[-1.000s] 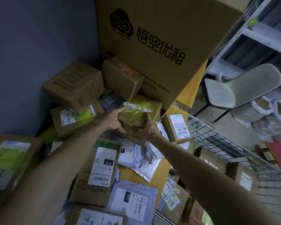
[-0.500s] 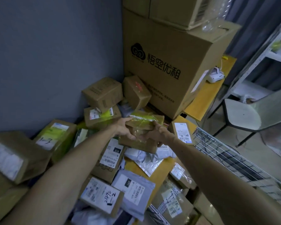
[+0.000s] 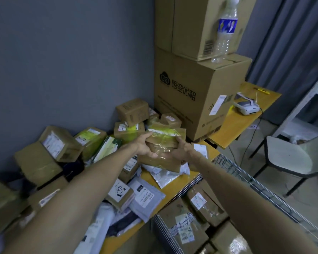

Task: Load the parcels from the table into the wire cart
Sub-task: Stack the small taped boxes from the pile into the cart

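Both my hands hold a stack of two taped brown parcels above the yellow table (image 3: 174,184). The upper parcel (image 3: 166,133) carries a yellow-green label; the lower, larger parcel (image 3: 160,160) sits under it. My left hand (image 3: 143,146) grips the stack's left side and my right hand (image 3: 182,149) grips its right side. Several more boxes and grey mailer bags cover the table to the left and front. The wire cart (image 3: 233,171) stands at the lower right with several boxes inside.
Two big cartons (image 3: 196,99) are stacked at the table's back, with a water bottle (image 3: 223,32) on top. A small white printer (image 3: 246,107) sits on the far table end. A grey chair (image 3: 290,160) stands right of the cart. A grey wall runs along the left.
The two-parcel stack has been lifted off the pile and drawn back toward me. My view has pulled back and tilted up, showing the upper carton and bottle.
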